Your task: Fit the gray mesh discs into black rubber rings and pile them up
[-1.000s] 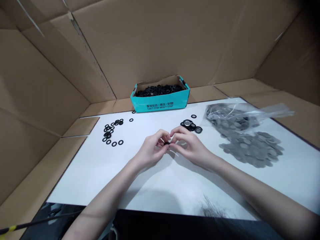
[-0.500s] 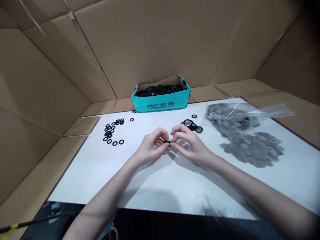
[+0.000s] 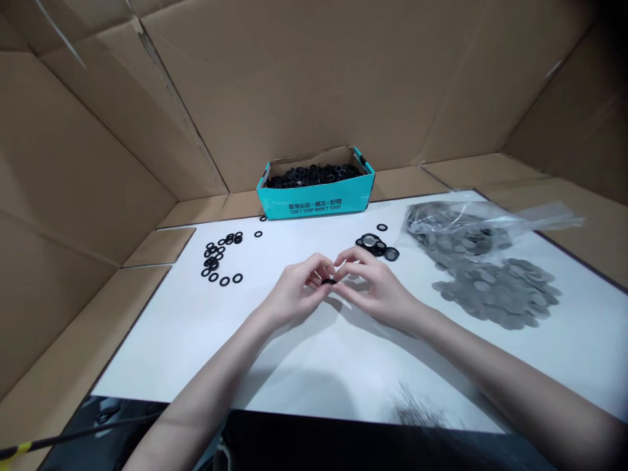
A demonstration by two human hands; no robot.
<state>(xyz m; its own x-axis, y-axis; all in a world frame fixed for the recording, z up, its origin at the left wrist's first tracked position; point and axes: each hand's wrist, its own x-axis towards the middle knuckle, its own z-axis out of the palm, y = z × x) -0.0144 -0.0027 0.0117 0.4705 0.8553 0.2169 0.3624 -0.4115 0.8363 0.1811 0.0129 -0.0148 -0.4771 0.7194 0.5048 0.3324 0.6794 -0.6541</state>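
My left hand [image 3: 298, 293] and my right hand [image 3: 375, 286] meet over the middle of the white table [image 3: 304, 353]. Both pinch one small black ring [image 3: 328, 282] between their fingertips. Just beyond my right hand lies a small cluster of black rings with grey discs in them [image 3: 375, 244]. To the right spreads a pile of grey round discs [image 3: 495, 292], partly spilling from a clear plastic bag [image 3: 471, 226]. Loose black rings [image 3: 220, 256] are scattered to the far left.
A teal cardboard box [image 3: 316, 199] full of black rings stands at the table's far edge. Brown cardboard walls [image 3: 304, 78] enclose the table on three sides. A dark edge and a thin cable [image 3: 73, 437] run along the near side.
Both hands stay together on the black ring; the fingers have shifted slightly, closing a little tighter around it.
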